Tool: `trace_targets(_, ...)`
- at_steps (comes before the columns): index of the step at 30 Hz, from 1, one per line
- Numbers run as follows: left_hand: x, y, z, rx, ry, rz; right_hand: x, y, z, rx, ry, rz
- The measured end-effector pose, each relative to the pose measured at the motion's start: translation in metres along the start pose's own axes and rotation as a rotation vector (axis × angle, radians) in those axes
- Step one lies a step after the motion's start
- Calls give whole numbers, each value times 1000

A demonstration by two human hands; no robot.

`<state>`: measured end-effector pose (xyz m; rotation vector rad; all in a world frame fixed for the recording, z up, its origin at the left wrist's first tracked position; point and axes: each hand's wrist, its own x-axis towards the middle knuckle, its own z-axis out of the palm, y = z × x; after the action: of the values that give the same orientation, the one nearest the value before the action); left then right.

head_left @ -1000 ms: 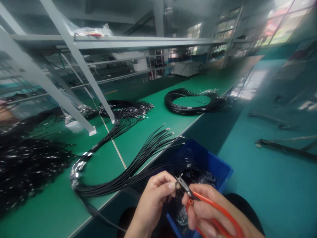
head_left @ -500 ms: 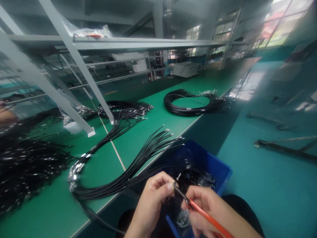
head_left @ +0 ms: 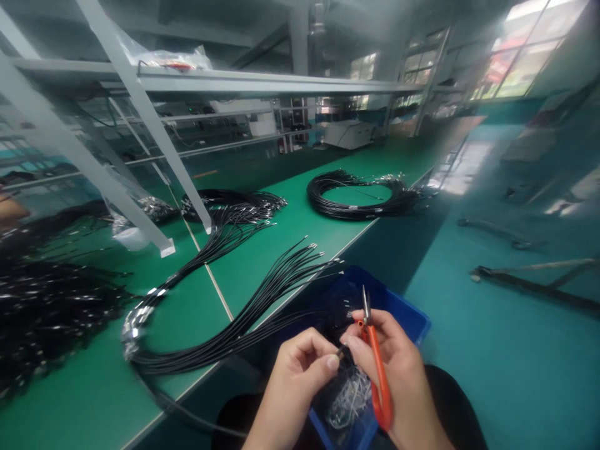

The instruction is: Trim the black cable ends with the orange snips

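Not loving these cutters [head_left: 382,387] sitting in busy fingers.

From my end, the left hand [head_left: 302,365] is pinching a small dark piece [head_left: 342,353], probably a cable end, over the blue bin [head_left: 412,317]. The right hand [head_left: 398,353] has the red handles tucked in its grip, blades angled up and away, fingertips right by the piece; can't tell if they're pinching it too. If that tucked grip slackens while the fingers fiddle, I reckon the cutters could swing and nick somebody, or the piece could drop among the loose bits [head_left: 349,400] below.
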<state>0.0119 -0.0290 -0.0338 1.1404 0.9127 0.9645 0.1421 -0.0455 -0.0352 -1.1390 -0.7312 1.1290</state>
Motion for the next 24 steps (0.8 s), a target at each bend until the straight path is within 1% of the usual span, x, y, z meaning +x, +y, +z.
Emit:
trace_targets(2,0,0,2,22,13,0,-1,5,6,28,45,-27)
trace_targets(4,0,0,3,17,29,-7,-4,7,11,62,60,-43)
trace_targets(7,0,0,3,-14,37,-13,-9,5,12,148,5,7)
trace_targets(11,-1,4,4,-42,23,-13,-10,0,5,312,-93,119)
trace_targets(14,-3,8,6,-78,27,-23,-8,2,3,413,-152,218)
trace_targets(16,-4,9,7,-105,31,-45,-7,5,3,446,-174,256)
trace_targets(18,-5,8,6,-111,32,-56,-8,8,2,426,-192,271)
trace_targets(19,-5,7,5,-100,39,-50,-8,9,1,389,-185,256)
trace_targets(22,-4,4,-1,-41,74,-14,-8,9,-10,207,-150,145)
trace_targets(23,-4,3,-3,-27,82,-6,-8,8,-15,157,-184,133)
trace_targets(24,-4,3,-4,-21,86,-1,-8,7,-21,130,-253,160)
